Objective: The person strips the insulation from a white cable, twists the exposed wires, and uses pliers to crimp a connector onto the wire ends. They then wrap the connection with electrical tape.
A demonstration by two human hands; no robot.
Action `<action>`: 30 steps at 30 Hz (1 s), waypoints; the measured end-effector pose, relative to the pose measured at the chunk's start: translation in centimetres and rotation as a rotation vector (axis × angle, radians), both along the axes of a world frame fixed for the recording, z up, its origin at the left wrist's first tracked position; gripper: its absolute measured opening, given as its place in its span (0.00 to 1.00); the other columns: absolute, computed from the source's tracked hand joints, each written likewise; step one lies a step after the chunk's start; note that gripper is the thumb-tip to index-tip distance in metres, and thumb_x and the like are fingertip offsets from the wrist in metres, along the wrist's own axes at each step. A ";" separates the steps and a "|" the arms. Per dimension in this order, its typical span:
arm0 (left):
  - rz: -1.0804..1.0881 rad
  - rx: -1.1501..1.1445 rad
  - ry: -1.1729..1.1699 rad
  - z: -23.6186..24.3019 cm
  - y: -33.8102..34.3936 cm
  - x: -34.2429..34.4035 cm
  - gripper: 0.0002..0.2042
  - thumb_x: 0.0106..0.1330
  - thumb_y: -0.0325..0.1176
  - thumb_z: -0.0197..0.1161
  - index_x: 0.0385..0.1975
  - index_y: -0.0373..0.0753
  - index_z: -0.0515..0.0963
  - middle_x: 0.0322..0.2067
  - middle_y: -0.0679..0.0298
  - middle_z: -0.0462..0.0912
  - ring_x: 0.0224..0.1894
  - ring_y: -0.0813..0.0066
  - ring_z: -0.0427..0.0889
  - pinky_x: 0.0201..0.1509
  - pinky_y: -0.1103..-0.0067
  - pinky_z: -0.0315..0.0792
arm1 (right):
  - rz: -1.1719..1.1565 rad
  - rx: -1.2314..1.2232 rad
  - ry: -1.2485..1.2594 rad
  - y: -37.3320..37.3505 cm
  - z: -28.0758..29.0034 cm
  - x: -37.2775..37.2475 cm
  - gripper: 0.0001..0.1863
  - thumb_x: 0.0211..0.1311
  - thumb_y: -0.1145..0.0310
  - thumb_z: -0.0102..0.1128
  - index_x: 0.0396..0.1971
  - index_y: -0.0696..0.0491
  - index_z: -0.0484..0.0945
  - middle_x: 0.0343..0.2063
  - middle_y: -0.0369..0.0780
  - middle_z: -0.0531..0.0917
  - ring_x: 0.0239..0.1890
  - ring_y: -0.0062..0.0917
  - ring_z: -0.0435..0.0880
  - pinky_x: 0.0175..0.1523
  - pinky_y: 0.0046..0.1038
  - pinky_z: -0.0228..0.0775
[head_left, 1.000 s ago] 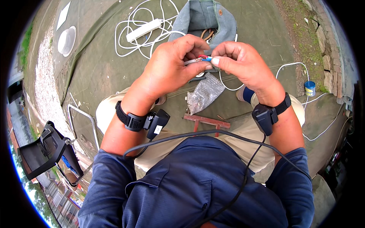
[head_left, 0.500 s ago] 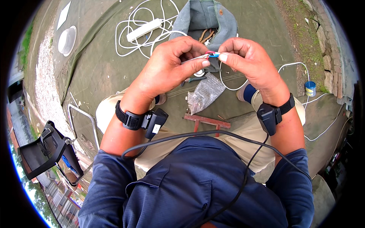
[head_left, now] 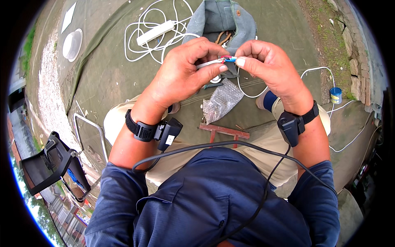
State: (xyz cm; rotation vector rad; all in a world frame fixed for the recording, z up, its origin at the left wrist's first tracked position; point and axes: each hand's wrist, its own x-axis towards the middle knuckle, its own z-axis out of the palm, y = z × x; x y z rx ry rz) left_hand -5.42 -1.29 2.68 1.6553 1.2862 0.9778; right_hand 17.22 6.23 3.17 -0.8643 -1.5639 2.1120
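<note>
White cable (head_left: 209, 64): pinched in grip of left hand (head_left: 184, 68); grip of right hand (head_left: 268, 68) closed on blue wire (head_left: 230, 60).

grey bag (head_left: 247, 26) blocks ahead; free tarp (head_left: 284, 31) to its right

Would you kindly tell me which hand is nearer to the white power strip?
Left. The left hand is below and to the right of the white power strip in the picture; the right hand is farther right, beyond the left hand.
</note>
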 end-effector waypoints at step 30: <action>-0.024 0.162 0.109 -0.5 0.3 -0.4 0.07 0.63 0.29 0.71 0.36 0.36 0.81 0.29 0.65 0.79 0.32 0.75 0.76 0.36 0.78 0.71 | 0.021 0.000 -0.075 -0.4 0.4 -0.5 0.12 0.69 0.65 0.62 0.42 0.61 0.82 0.30 0.30 0.80 0.32 0.10 0.73 0.36 0.17 0.64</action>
